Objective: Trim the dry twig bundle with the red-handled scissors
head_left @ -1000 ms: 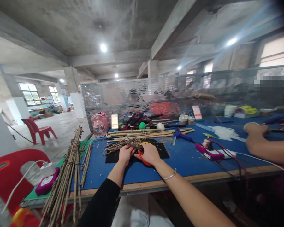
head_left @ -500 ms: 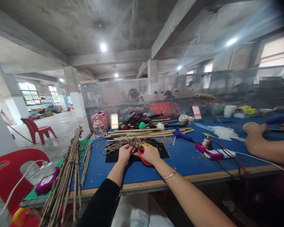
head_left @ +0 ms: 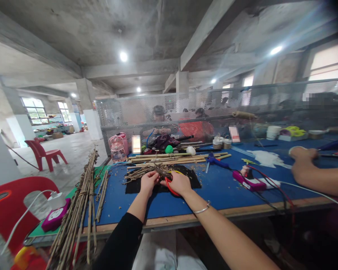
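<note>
My right hand (head_left: 179,183) is closed round a pair of scissors or shears with red and yellow handles (head_left: 171,187); the blades point up and to the left. My left hand (head_left: 149,183) is closed in a pinch at a thin brown twig, close to the blades. Both hands are over a black mat (head_left: 195,179). A pile of short cut twigs (head_left: 136,173) and brown crumbs lies on the mat, just beyond my left hand. Whether the blades touch the twig is too small to tell.
A bundle of long sticks (head_left: 80,204) overhangs the table's left edge. Bamboo rods (head_left: 180,160) lie behind the mat. Rightward are a blue glue gun (head_left: 218,161), a purple power strip (head_left: 249,182) with cables, and a co-worker's arm (head_left: 321,174). A mesh partition (head_left: 146,101) stands behind.
The tool in my right hand has tilted slightly, and my left fingers have shifted a little at the twig. The rest looks the same.
</note>
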{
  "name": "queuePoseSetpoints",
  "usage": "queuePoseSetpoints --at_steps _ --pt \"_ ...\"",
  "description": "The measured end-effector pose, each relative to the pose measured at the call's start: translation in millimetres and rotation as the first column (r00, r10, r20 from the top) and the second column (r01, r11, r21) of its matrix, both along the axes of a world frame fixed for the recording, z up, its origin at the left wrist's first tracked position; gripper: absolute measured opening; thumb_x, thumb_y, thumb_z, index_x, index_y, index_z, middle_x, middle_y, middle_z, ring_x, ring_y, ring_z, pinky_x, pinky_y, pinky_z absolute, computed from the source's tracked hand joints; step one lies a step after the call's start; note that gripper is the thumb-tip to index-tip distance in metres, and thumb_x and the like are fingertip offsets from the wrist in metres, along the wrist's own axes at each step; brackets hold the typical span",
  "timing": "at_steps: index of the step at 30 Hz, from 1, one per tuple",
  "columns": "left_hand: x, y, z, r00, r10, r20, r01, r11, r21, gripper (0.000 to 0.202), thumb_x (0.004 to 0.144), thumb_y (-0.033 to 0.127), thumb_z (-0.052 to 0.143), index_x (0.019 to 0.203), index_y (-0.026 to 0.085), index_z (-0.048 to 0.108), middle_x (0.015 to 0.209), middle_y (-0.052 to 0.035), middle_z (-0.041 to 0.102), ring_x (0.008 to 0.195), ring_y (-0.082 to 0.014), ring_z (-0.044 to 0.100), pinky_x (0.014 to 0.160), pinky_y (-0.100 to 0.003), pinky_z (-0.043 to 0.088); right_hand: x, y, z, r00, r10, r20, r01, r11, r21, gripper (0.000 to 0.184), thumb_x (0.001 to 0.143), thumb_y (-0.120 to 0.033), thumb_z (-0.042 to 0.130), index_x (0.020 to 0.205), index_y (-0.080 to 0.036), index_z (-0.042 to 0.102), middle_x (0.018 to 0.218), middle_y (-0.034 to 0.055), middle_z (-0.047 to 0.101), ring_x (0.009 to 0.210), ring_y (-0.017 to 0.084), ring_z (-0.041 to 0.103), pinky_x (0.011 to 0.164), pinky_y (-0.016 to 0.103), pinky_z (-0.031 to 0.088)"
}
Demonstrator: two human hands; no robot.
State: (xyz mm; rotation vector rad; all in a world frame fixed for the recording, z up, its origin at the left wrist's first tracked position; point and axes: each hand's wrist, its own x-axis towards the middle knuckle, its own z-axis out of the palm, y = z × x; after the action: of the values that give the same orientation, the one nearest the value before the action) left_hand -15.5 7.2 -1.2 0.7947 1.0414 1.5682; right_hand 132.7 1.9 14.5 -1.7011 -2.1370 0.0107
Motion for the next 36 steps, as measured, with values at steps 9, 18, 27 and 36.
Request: queuePoseSetpoints --at_steps 9,18,27,36 --pt "-0.2 0.3 -1.3 0.993 0.020 -0.121 -0.012 0.998 0.061 0.014 0.050 0.016 0.067 0.062 0.010 0.063 0.059 -0.0034 0.062 0.047 -0.0053 0.049 0.046 -0.017 0.036 -1.3 -3.2 4.4 0.998 0.065 0.015 -0.066 0.996 0.067 0.056 0.063 -0.068 0.051 0.088 -0.018 0.057 0.091 0.0086 0.064 0.090 0.024 0.058 0.075 0.029 0.039" --pt "-0.1 -3.5 3.1 0.998 -0.045 -0.041 0.047 0.997 0.061 0.026 0.050 0.018 0.071 0.072 0.010 0.062 0.067 -0.0039 0.063 0.056 -0.0077 0.056 0.051 -0.016 0.040 -0.3 -6.4 6.6 0.995 0.098 -0.036 -0.097 0.995 0.013 0.054 0.067 -0.069 0.046 0.090 -0.021 0.057 0.090 0.0056 0.064 0.088 0.022 0.059 0.070 0.027 0.039" --pt "-2.8 -2.8 0.7 0.987 -0.159 0.006 0.159 0.986 0.056 0.027 0.059 0.031 0.070 0.077 0.013 0.062 0.077 -0.0068 0.064 0.063 -0.0112 0.058 0.049 -0.018 0.044 0.2 -3.1 2.9 0.995 0.074 -0.071 -0.075 0.997 -0.006 0.052 0.070 -0.067 0.044 0.090 -0.022 0.058 0.088 0.0055 0.065 0.084 0.021 0.060 0.068 0.027 0.039" --pt "-2.5 -1.2 -0.2 0.994 -0.083 -0.071 0.086 0.995 0.047 0.027 0.053 0.029 0.072 0.072 0.011 0.064 0.063 -0.0040 0.062 0.052 -0.0078 0.054 0.047 -0.017 0.042 1.3 0.4 -2.3 0.992 0.109 -0.061 -0.108 0.994 0.008 0.053 0.067 -0.068 0.046 0.090 -0.022 0.057 0.090 0.0057 0.064 0.084 0.021 0.059 0.069 0.027 0.038"
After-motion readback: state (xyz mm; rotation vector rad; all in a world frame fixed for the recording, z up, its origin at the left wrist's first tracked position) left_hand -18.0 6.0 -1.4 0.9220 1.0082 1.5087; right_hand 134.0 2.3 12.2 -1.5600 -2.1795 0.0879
